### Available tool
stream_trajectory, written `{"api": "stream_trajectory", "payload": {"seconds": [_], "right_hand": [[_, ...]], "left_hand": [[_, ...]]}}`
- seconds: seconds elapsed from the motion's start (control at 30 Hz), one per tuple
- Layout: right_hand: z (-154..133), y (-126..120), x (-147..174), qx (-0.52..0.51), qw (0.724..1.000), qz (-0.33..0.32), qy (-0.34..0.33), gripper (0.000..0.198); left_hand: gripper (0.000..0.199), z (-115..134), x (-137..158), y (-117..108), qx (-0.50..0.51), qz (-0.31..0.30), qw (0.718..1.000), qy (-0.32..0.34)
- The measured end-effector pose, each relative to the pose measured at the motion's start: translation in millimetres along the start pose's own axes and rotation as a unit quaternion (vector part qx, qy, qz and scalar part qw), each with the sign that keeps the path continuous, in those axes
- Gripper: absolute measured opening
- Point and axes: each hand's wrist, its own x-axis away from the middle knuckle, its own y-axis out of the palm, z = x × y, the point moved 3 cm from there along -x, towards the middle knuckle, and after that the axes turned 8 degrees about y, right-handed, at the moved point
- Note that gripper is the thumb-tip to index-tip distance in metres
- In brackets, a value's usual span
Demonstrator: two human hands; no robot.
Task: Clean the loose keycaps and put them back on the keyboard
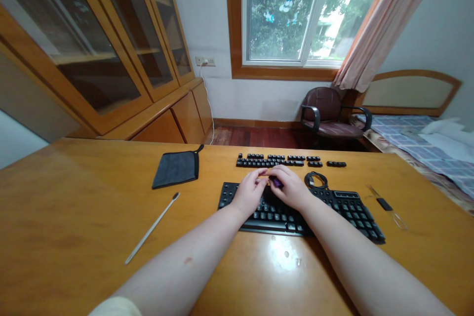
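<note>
A black keyboard (274, 216) lies on the wooden desk, with its upper key rows partly bare. Over its top edge my left hand (251, 188) is closed, fingertips pinched together against those of the other hand; anything between them is too small to make out. My right hand (289, 186) is closed around a small dark purple object (276, 182), mostly hidden by the fingers. Behind the hands, removed black keycaps (255, 163) stand in rows. A coiled black cable (316, 180) rests at the keyboard's back edge.
On the desk (74, 207) to the left lie a dark grey pouch (177, 168) and a long white-handled brush (152, 227). A wire keycap puller (385, 204) lies at the right. Beyond the desk stand a chair (326, 108) and a bed (403, 133).
</note>
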Motion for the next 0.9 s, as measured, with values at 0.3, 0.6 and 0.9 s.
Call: {"api": "stream_trajectory", "payload": {"seconds": [0.3, 0.6, 0.9], "right_hand": [[1.2, 10.8, 3.8, -0.047, 0.995, 0.057, -0.069, 0.031], [-2.4, 9.3, 1.5, -0.039, 0.996, 0.051, -0.068, 0.030], [-2.4, 10.3, 0.7, -0.058, 0.996, 0.053, -0.048, 0.035]], "left_hand": [[0.024, -1.5, -0.3, 1.5, 0.029, -0.020, 0.999, -0.011], [0.024, -2.3, 0.2, -0.3, 0.026, -0.009, 1.000, -0.012], [0.026, -8.9, 2.0, -2.1, 0.052, 0.013, 0.998, -0.023]]}}
